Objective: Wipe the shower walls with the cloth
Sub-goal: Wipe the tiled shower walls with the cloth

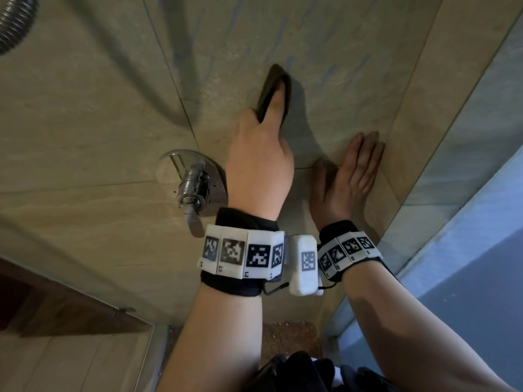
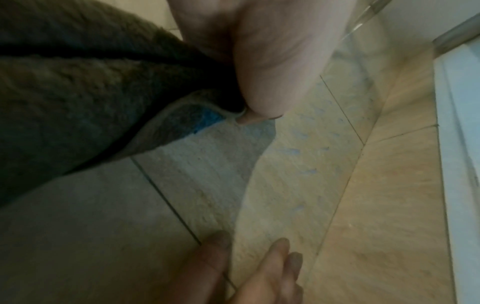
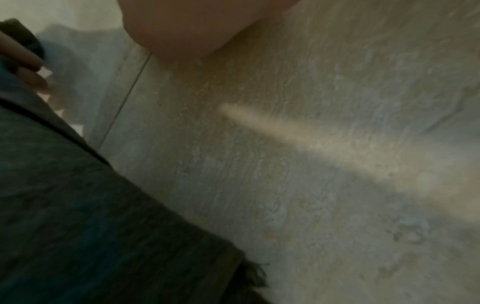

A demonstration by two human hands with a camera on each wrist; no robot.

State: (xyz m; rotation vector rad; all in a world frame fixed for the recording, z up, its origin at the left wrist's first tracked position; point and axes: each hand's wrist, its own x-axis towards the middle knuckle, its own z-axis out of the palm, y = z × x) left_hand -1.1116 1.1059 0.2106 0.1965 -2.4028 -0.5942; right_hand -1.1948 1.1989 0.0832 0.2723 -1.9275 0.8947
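The left hand's (image 1: 259, 162) fingers (image 1: 276, 108) were clamped on the dark cloth (image 1: 276, 86), the thumb lying along its near face and the other fingers hidden behind the fold. In the left wrist view the thumb (image 2: 262, 67) pinched the bunched cloth (image 2: 78, 92) against the tile, and a patch of blue showed at the cloth's hemmed edge. The cloth was pressed flat-on against the shower wall (image 1: 325, 46), far of the hand and just right of a grout line. Bluish streaks marked the tile above and to the right of the cloth.

The right hand's (image 1: 348, 176) fingers (image 1: 365, 148) lay straight and together, flat against the wall, holding nothing; the thumb spread off to the left along a horizontal grout line. This hand sat just right of the left hand and nearer than the cloth, close to the corner where the wall met a second tiled wall (image 1: 458, 137). The right wrist view was blurred; it showed textured tile (image 3: 311, 164) and dark fabric at the left edge.

Both wrists wore black bands carrying white marker blocks (image 1: 243, 254). Left of the left wrist, a chrome shower valve (image 1: 192, 188) stood out from the wall, its handle pointing nearward. A ribbed metal hose (image 1: 15, 24) crossed the far left corner.
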